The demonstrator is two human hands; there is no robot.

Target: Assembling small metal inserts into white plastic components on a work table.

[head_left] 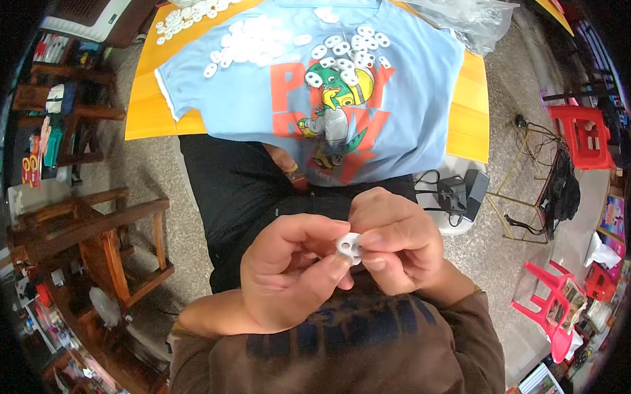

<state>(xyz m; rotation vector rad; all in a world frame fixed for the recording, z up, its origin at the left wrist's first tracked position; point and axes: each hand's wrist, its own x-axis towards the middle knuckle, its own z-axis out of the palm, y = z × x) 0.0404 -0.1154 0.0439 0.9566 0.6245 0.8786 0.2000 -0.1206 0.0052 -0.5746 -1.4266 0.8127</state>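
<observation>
Between both hands, close to my chest, is a small white oval plastic piece with two holes (346,245). My left hand (283,269) pinches its left side with thumb and fingers. The right side is gripped by the thumb and fingers of my right hand (401,243), which hide part of it. Beyond my lap, a light blue printed T-shirt (228,114) lies spread over a yellow table (151,118), its lower edge hanging over the front. On the shirt rest a heap of similar white pieces (255,42) and a looser group (348,52) to its right.
More white pieces (189,20) lie along the table's far left, and a clear plastic bag (468,18) sits at the far right. Black power adapters with cables (461,194) are right of my legs. Wooden stools (112,252) stand left, red plastic stools (583,137) right.
</observation>
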